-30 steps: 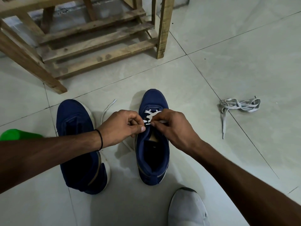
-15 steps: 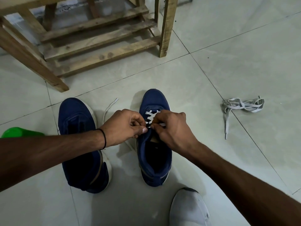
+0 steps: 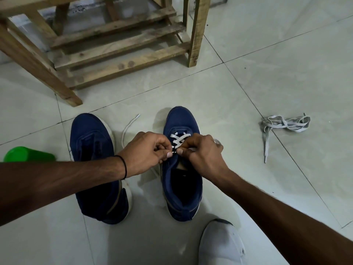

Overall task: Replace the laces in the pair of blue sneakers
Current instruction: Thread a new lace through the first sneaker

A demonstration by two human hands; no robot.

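Blue sneaker [image 3: 181, 180] stands at frame centre on the tiled floor [image 3: 267, 54], white lace [image 3: 179, 139] crossing its front eyelets; left hand [image 3: 147, 152] and right hand [image 3: 202, 153] both pinch that lace, covering the middle eyelets; second sneaker [image 3: 91, 150] just left; grey lace [image 3: 284, 124] bundled at right; wooden frame [image 3: 118, 48] upper left.

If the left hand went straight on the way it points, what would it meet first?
Most likely the right hand, its fingertips just across the white lace; depth is unclear.
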